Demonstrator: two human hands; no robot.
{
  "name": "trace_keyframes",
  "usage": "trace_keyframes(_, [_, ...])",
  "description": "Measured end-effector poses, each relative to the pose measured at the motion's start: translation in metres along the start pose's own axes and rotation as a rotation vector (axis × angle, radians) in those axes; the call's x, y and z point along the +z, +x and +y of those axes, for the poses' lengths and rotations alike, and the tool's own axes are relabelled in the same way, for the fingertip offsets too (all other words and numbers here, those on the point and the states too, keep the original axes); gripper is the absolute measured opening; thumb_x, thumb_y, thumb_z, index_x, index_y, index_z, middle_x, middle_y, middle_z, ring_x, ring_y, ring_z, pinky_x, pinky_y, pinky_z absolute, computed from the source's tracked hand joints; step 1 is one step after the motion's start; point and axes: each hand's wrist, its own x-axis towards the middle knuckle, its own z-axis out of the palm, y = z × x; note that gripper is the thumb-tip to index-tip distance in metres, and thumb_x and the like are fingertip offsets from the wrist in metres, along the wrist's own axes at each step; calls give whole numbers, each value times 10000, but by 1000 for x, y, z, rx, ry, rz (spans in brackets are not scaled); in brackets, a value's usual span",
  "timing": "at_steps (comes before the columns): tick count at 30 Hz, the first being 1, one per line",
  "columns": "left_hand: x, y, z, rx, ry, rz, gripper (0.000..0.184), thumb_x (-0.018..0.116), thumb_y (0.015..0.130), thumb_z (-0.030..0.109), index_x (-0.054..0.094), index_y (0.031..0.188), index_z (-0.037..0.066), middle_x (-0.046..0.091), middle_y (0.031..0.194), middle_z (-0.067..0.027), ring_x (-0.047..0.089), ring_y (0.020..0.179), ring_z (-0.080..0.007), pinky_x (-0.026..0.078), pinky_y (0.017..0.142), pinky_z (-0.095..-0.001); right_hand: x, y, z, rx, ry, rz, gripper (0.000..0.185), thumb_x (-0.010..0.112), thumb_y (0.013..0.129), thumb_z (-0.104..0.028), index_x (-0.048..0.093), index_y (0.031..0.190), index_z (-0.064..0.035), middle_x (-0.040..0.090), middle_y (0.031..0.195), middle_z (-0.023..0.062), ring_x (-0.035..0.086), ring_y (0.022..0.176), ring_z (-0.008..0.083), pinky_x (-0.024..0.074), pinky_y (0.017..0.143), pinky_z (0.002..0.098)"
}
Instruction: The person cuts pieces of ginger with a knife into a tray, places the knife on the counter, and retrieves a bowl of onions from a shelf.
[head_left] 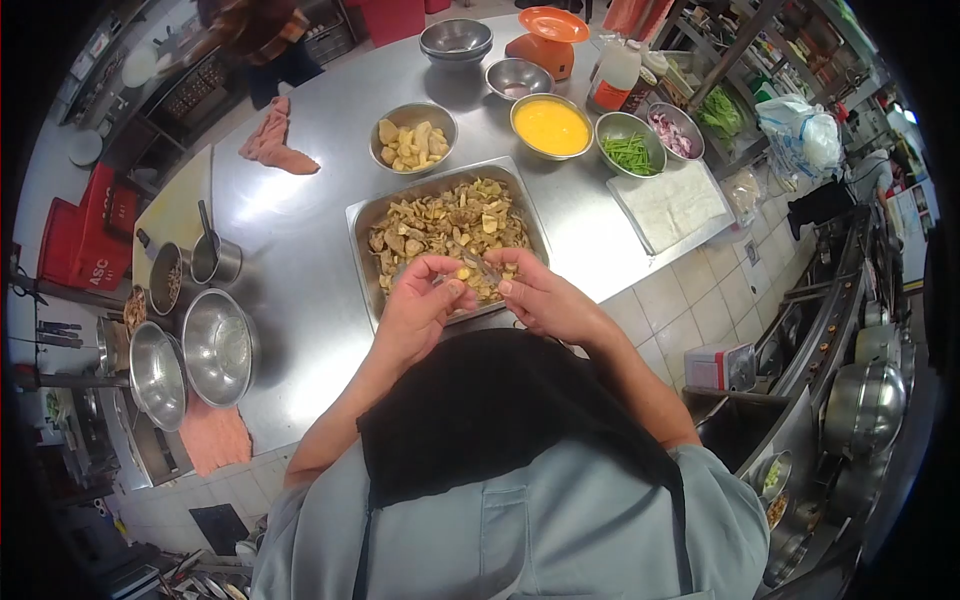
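Note:
Both hands are close together over the near side of a deep metal tray, filled with brownish-yellow torn food pieces. Their exact kind is hard to tell. My left hand is closed in a pinch, thumb against the fingers. My right hand also pinches, its fingertips a short way from the left ones. A small greyish-brown strip of the food shows between the two hands, held at the fingertips. Behind the tray stands a metal bowl of pale yellow chunks.
Bowls of yellow liquid, green pieces and sliced purple onion stand at the back right, near an orange scale. A cloth-covered tray lies right. Steel bowls stand left. A person is across the table.

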Motion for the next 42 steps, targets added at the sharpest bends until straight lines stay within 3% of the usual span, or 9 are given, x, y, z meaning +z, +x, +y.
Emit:
trace_keyframes(8, [-22,10,-12,-6,-173,-60,224,665,1009,89,627,1230,93,697,1129,-42,672,1040,-162,554,910,-327,14,-2,-6,-123,-92,38,444,555,1068,-239,425,1472,-111,570,844,19,511,711,110,434,636,292])
trace_keyframes(11, [-18,10,-7,-46,-217,-64,207,656,1021,123,643,1227,109,699,1131,-29,669,1068,-161,553,902,-319,22,0,-10,-237,-214,25,409,533,1091,-229,422,1468,-114,542,825,-11,446,704,70,397,625,260])
trace_keyframes(20, [-15,11,-9,-27,-273,-96,171,657,1018,98,623,1185,80,702,1099,-57,690,1010,-182,570,892,-332,21,2,-10,-210,-176,-18,325,545,1091,-207,479,1391,-101,535,834,-17,429,738,56,374,648,250])
trace_keyframes(23, [-27,14,-13,-74,-344,-214,189,657,1019,100,625,1204,74,704,1100,-66,692,954,-179,574,858,-322,18,13,8,-338,-170,-23,272,538,1099,-200,503,1354,-113,492,807,-37,396,694,49,352,609,241])
trace_keyframes(26, [-26,10,-10,-120,-368,-188,252,658,1021,128,621,1265,77,709,1071,-79,681,917,-168,565,827,-294,13,5,-6,-96,58,-141,249,536,1102,-197,516,1343,-139,442,781,-53,367,641,45,319,554,229])
trace_keyframes(29, [-21,9,-7,-122,-346,-164,229,660,1021,127,609,1238,79,704,1055,-76,677,901,-166,564,804,-301,9,7,0,-24,225,-190,260,539,1101,-201,516,1357,-164,412,769,-62,344,602,41,280,512,212])
trace_keyframes(35, [-11,10,-10,80,-84,-101,116,651,1033,139,596,1120,85,684,1017,-47,682,855,-151,562,741,-302,4,7,1,67,354,-179,331,525,1102,-206,469,1428,-189,418,766,-52,322,565,38,248,474,197])
trace_keyframes(38, [-20,11,-9,-79,-200,-31,141,635,1041,135,604,1170,87,685,1021,-42,699,849,-159,576,730,-306,4,4,-3,29,335,-111,378,509,1104,-205,416,1470,-197,436,768,-39,327,558,41,257,467,201])
trace_keyframes(42, [-26,11,-9,-124,-246,20,247,622,1040,118,602,1282,70,698,1029,-45,724,892,-175,606,765,-326,6,4,1,16,250,17,433,512,1099,-213,360,1505,-204,489,785,-21,344,558,45,279,468,208])
